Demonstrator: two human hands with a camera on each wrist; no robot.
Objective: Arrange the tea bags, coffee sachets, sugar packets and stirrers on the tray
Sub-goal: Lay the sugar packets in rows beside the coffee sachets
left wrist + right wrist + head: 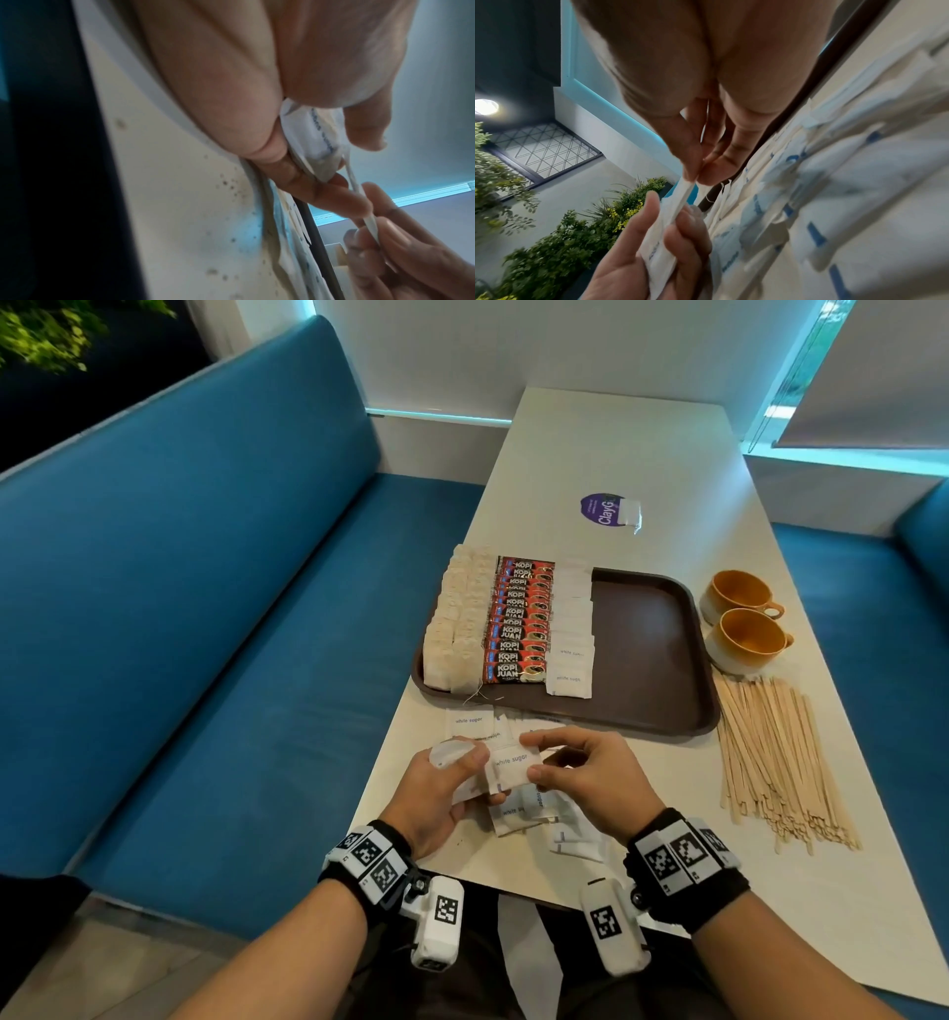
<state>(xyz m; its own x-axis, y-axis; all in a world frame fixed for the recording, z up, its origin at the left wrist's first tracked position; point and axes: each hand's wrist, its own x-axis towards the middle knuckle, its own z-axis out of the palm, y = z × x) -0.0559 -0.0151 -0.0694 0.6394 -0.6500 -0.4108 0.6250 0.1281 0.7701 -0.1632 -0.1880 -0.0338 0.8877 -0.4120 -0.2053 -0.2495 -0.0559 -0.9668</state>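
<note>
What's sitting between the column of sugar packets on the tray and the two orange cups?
Head view: only bare brown tray floor and its right rim lie between the sugar packets and the orange cups; nothing stands there.

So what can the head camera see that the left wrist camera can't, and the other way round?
Only the head view shows the tray, the coffee sachets, the stirrers and two cups. Only the left wrist view shows the left hand from underneath, its fingers curled under the packets. Both show the two hands holding a sugar packet between them.
</note>
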